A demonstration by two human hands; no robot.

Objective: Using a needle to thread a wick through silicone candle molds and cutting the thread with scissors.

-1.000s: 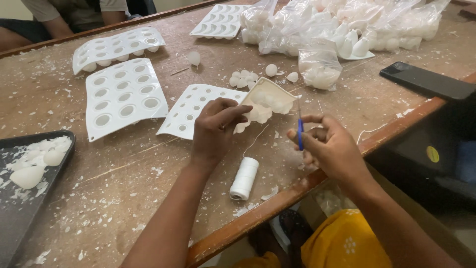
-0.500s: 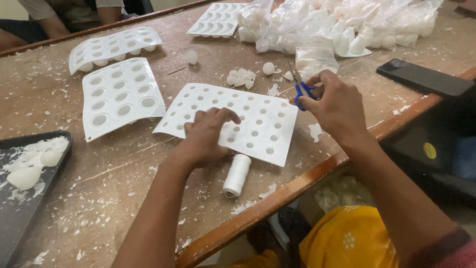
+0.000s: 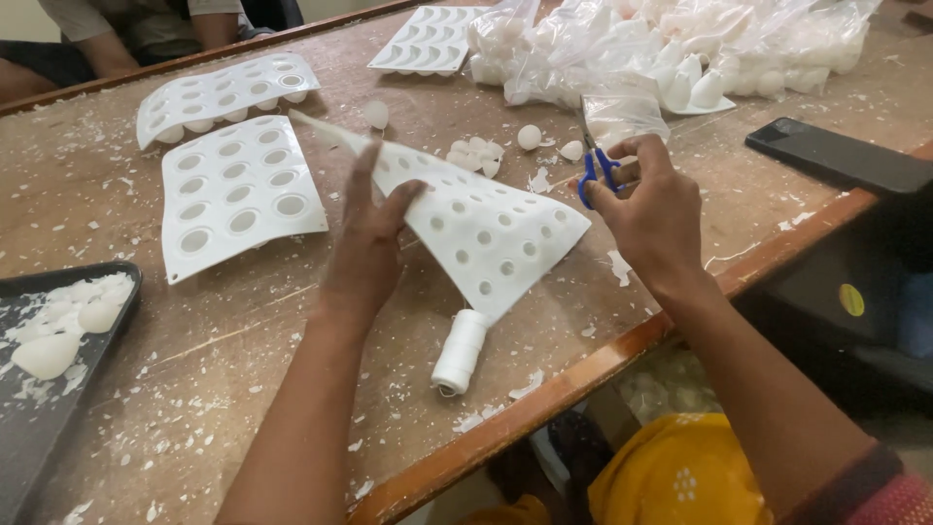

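The left hand grips a white sheet punched with round holes, tilted above the counter. The right hand clasps blue-handled scissors beside it.

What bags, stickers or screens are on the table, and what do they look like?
Plastic bags: far right end of the table, a heap of clear crinkly bags holding white pieces.
Small bag: just behind the right hand, clear, sagging.
Phone: right edge of the table, flat black rectangle, screen dark.
Sticker: on the dark thing below the table edge, small yellow circle.
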